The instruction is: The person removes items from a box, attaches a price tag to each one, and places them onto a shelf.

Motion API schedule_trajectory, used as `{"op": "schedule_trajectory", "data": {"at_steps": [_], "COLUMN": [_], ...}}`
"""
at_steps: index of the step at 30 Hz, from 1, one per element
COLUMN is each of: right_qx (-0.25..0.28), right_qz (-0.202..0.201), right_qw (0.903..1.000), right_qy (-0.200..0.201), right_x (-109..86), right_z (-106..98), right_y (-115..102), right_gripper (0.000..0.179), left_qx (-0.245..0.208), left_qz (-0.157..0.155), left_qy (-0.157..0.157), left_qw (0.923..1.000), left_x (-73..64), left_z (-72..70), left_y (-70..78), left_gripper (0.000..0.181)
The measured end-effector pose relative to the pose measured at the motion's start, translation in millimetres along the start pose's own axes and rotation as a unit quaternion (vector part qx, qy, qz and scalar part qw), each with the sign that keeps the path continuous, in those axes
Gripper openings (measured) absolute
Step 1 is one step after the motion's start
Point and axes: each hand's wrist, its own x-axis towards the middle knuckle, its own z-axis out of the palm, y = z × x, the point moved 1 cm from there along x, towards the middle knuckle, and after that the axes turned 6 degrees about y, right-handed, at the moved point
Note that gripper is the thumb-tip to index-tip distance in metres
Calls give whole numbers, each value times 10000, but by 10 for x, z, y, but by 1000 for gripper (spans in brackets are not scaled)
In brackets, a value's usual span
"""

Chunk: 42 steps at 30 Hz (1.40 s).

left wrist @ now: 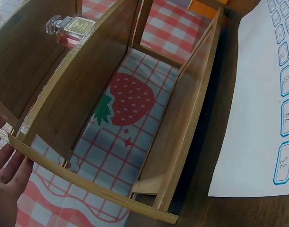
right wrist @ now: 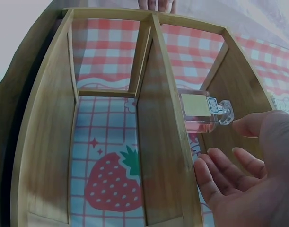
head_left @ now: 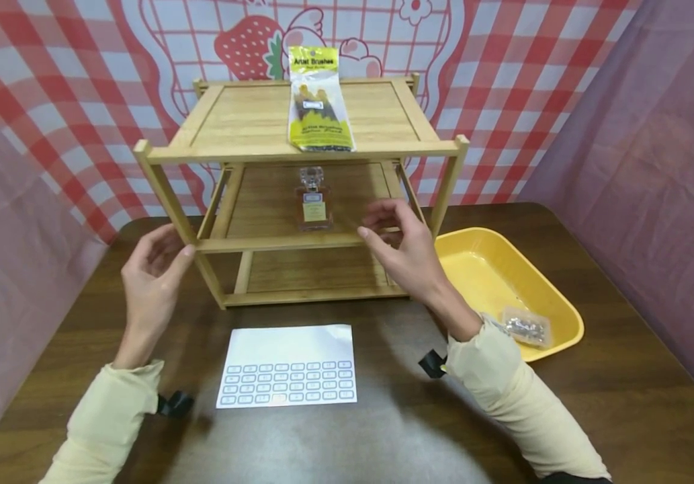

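A three-tier wooden shelf rack stands on the table. My left hand holds its left front post, thumb at the front and fingers against the outer side. On the middle tier a perfume bottle stands upright, with a clear stopper and a small label stuck above its printed one. My right hand is to the right of the bottle, fingers loosely bent and holding nothing; in the right wrist view a gap shows between the thumb and the bottle's stopper. A yellow packet of artist brushes lies on the top tier.
A white sheet of numbered, blue-framed labels lies on the table in front of the rack. At the right sits a yellow tray with a small clear packet of silvery pieces inside. Checked cloth hangs behind.
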Motion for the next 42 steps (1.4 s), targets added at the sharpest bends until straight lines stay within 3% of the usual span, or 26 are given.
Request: {"op": "schedule_trajectory", "data": {"at_steps": [7,12,16,25,32,37,42], "right_qx": [37,79,210,142,-162,-159,-291], "right_qz": [-87,-185,-375,-587,-493,-416,-361], "right_qw": [9999,9998,9991,9981,9982,9986,9984], "right_qy": [43,-8,-42,-137,-286,-301,-320], "right_x": [-62,-102,-136,-225,-295,-346,-395], "right_z": [-39,-58,-87,-165,-235,-302,-365], "right_y": [3,30,50,102,135,175,203], "right_gripper": [31,30,29,29,30,29,28], "left_qx": [-406,-678,-980,-1082,-960,-495,-79], "left_qz": [90,377,495,496,280,-111,-334], "left_qy": [180,454,418,-360,-825,-1193,-1696], "left_qw": [9990,9960,9931,9922,9916,9916,9849], "left_x": [-64,-113,-163,-312,-434,-519,-582], "left_z": [-8,7,52,205,358,459,542], "left_y": [-15,-58,-80,-89,-89,-110,-149], "left_gripper": [32,25,20,17,19,19,21]}}
